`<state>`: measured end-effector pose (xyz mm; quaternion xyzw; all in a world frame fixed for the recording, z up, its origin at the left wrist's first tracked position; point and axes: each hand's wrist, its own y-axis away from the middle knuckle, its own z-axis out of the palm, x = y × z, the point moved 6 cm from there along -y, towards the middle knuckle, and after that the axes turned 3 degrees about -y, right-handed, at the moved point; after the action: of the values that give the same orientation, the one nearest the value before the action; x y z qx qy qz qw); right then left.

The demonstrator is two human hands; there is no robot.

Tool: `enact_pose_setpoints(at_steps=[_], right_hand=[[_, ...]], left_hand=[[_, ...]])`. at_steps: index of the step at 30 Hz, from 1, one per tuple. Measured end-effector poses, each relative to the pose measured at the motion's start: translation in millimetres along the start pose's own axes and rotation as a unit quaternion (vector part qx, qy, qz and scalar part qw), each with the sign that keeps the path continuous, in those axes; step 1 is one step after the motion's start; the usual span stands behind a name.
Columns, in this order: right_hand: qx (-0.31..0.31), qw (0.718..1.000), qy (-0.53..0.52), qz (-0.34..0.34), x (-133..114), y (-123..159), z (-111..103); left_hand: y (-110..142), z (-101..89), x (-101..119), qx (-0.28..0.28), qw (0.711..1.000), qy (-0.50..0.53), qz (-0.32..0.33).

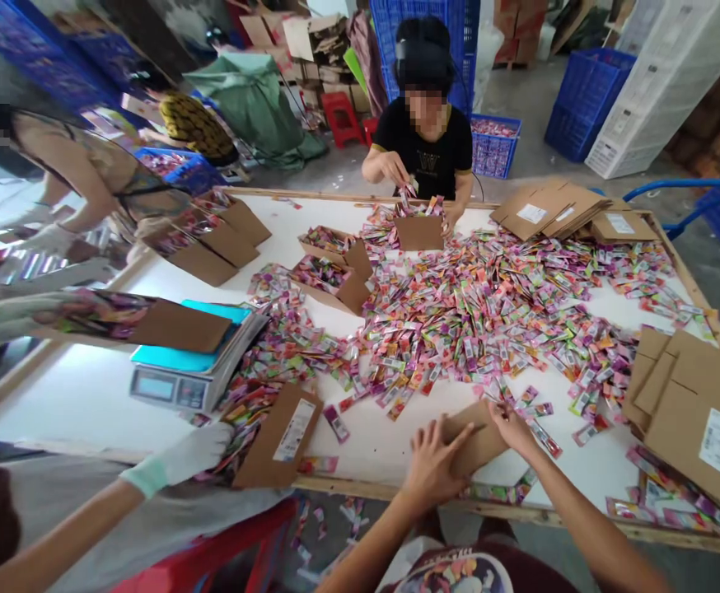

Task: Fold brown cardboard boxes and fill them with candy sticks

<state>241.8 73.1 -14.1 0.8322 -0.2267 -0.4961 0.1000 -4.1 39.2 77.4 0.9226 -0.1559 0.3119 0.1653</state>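
A small brown cardboard box (pixel 476 436) lies tilted at the table's near edge, between my two hands. My left hand (pixel 437 461) grips its left end, with fingers spread along the side and over the top. On the far right corner, my right hand (pixel 509 424) pinches the cardboard edge between thumb and fingers. Whether anything is inside the box cannot be seen. Just beyond it spreads a wide heap of small colourful sachets (pixel 459 305), and a few loose ones lie close to my right hand.
Flat cardboard boxes (pixel 694 412) are stacked at the right, more (pixel 551 210) at the far right. Left of me, a co-worker's gloved hand (pixel 193 449) touches a filled box (pixel 279 436) near a scale (pixel 168 387). Across the table, a person (pixel 425 140) handles a box (pixel 420 232).
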Motion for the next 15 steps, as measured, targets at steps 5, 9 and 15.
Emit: enact_pose_setpoints(at_steps=[5,9,15], right_hand=[[0.072,0.989,0.003,-0.133,-108,-135,8],[0.035,0.985,0.120,-0.120,-154,-201,76],[-0.137,0.967,0.123,-0.179,-149,-127,218]], left_hand=[[108,-55.1,-183,0.326,0.803,0.358,-0.347],[102,-31.6,-250,0.398,0.639,0.495,-0.433],[-5,-5.2,-241,0.360,0.606,0.575,-0.415]])
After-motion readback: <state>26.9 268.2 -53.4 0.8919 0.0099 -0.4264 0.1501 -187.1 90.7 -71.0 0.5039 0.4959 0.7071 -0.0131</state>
